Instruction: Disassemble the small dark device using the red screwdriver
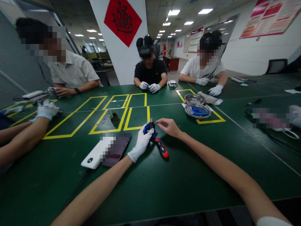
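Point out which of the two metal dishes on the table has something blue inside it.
It is the nearer metal dish, the one closer to the right hand; blue material lies in it. The farther dish behind it looks empty.

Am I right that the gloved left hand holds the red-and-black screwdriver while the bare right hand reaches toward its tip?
Not quite: the tool in the left hand is blue. The red-and-black screwdriver lies on the table beside it. The right hand is bare and reaches toward the tool's tip, as the head view shows.
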{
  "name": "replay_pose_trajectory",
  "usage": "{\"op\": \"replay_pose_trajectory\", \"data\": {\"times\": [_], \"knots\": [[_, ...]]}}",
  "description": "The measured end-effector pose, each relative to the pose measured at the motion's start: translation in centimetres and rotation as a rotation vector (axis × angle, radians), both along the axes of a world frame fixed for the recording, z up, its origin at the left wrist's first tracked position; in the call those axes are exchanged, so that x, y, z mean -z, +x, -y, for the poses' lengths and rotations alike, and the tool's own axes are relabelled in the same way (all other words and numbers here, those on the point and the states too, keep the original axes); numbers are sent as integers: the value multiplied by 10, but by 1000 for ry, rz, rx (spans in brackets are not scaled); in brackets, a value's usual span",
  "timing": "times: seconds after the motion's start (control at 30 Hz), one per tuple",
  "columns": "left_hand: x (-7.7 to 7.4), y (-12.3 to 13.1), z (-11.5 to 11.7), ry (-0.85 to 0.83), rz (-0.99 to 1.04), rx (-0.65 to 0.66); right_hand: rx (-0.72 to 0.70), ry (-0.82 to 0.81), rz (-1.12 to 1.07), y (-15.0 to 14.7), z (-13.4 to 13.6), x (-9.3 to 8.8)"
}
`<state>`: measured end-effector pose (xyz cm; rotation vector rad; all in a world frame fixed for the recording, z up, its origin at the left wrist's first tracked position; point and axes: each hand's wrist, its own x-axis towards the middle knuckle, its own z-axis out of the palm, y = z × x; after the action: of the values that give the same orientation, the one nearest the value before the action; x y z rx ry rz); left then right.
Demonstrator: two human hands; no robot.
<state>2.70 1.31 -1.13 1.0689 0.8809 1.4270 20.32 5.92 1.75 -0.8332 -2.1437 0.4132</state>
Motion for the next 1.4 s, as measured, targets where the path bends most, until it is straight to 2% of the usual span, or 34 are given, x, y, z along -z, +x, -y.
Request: {"op": "replay_pose_trajectory", "data": {"times": [0.1, 0.23, 0.3, 0.4, 0.6, 0.8, 0.87, 0.93, 1.03, 1.1, 1.23, 1.4], "knots": [[-4, 1, 4, -7, 33, 27, 288, -38, 21, 25, -21, -2], [-9, 2, 7, 5, -7, 21, 688, -33, 358, 69, -42, -3], [-10, 2, 7, 0, -37, 9, 798, -62, 510, 83, -46, -2], [-8, 1, 6, -9, -72, 8, 847, -85, 650, 88, -46, 2], [-4, 1, 4, -17, -56, -26, 835, -91, 738, 81, -44, 9], [-8, 1, 6, -32, -19, 31, 794, -70, 668, 87, -46, 8], [-11, 1, 7, -25, 1, 46, 717, -73, 559, 83, -46, 4], [-13, 1, 7, -22, 25, 60, 557, -77, 384, 71, -44, -1], [-13, 1, 7, -34, 71, 102, 264, -95, 92, 41, -31, -9], [-13, 2, 7, -48, 97, 120, 155, -125, -55, 19, -18, -15], [-14, 2, 7, -43, 121, 114, 77, -142, -160, -12, 7, -20], [-14, 1, 6, -16, 118, 93, 89, -86, -138, -21, 17, -13]]}}
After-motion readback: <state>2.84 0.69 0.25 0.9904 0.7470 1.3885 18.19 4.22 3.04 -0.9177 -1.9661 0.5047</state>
